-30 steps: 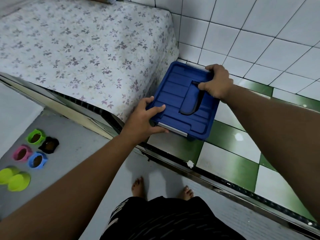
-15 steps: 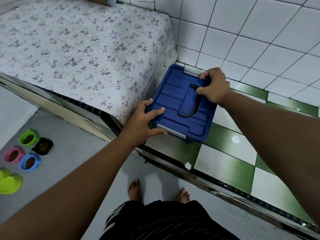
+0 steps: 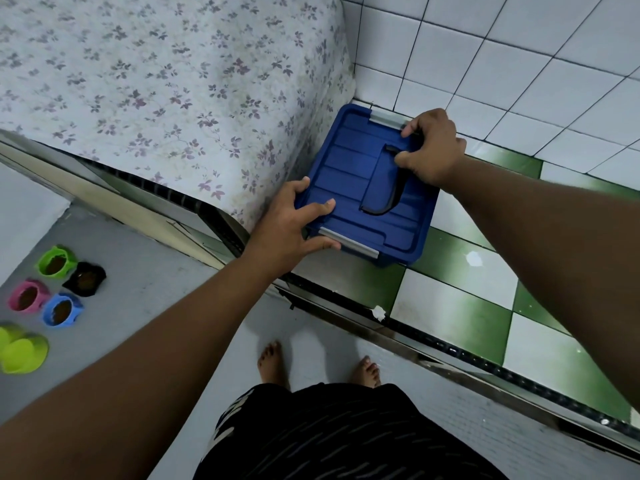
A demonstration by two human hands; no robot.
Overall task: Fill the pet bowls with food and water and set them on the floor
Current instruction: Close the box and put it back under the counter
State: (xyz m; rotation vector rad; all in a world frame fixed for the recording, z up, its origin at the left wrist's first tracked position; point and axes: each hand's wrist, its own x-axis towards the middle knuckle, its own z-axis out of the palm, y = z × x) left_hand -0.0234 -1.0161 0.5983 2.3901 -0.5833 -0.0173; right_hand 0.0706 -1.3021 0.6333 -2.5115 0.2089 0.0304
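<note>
Blue box (image 3: 363,174) clasped at near corner by left hand (image 3: 294,230), right hand (image 3: 433,150) curled round its handle (image 3: 381,181)
Probably latching up; food-filled bowls (image 3: 55,262) well left of box, lime pair (image 3: 24,351) likely wanting water next

Item: right hand (image 3: 433,150), shifted a little toward the tiled wall since a second ago; its knuckles no longer cover the far grey latch (image 3: 386,119), which then showed only as a thin strip and now lies exposed along its whole length. Item: black handle (image 3: 396,192) on the lid of the blue box (image 3: 349,174), its upper end now uncovered, with the thumb against it and the forefinger curled at the lid rim beside the latch's end. Item: view, tipped slightly downward, so that the far edge of the flowered bed cover (image 3: 156,81) has left the top of the frame.
</note>
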